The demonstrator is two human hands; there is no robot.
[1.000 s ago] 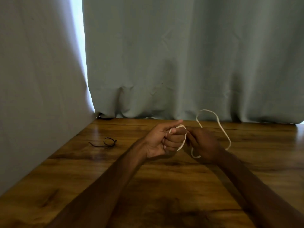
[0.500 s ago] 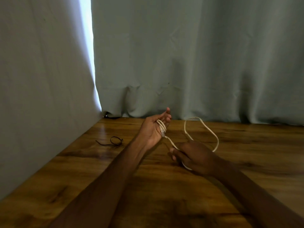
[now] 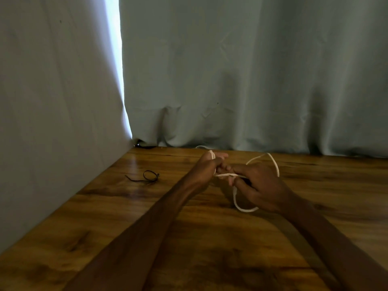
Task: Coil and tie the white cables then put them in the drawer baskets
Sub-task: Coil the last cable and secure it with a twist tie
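- Holding the cable (image 3: 244,209) above the tabletop (image 3: 126,217), between both hands.
- My left hand (image 3: 204,169) has its fingers (image 3: 222,168) curled, with cable turns wound round them.
- My right hand (image 3: 260,185) pinches a taut strand just beside the left; slack loops hang behind and below it.
- A black tie (image 3: 150,177) lies well to the left, near the curtain (image 3: 63,133).

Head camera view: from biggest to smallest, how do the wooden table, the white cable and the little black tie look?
1. wooden table, by far.
2. white cable, counting its loose loops.
3. black tie, smallest, though it lies slightly farther off.
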